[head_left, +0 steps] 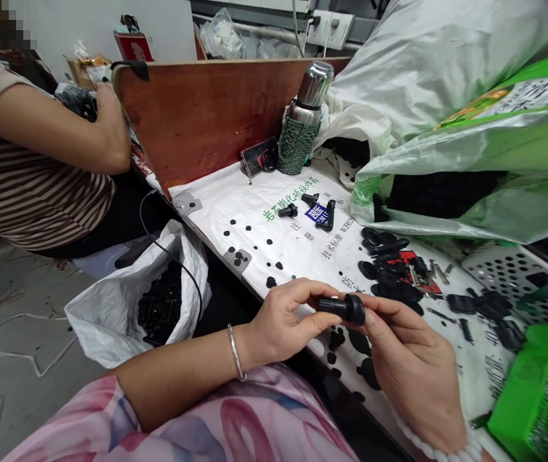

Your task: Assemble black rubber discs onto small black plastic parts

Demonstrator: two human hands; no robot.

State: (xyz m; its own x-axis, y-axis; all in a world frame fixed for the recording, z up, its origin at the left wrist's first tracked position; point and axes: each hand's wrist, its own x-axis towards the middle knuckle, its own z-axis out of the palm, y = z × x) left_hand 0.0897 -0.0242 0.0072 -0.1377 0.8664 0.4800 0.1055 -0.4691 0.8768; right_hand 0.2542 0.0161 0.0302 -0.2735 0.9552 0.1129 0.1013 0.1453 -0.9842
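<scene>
I have the left hand (278, 324) closed to a narrow pinch, thumb and forefinger on the slim end of a black plastic part (336, 308), while at its wider round end my right hand (413, 366) pinches just as narrowly with thumb and fingers. Between them the part lies roughly level over the near edge of the white sheet (216, 199), with loose black pieces (394, 292) on the sheet just beyond the right hand.
</scene>
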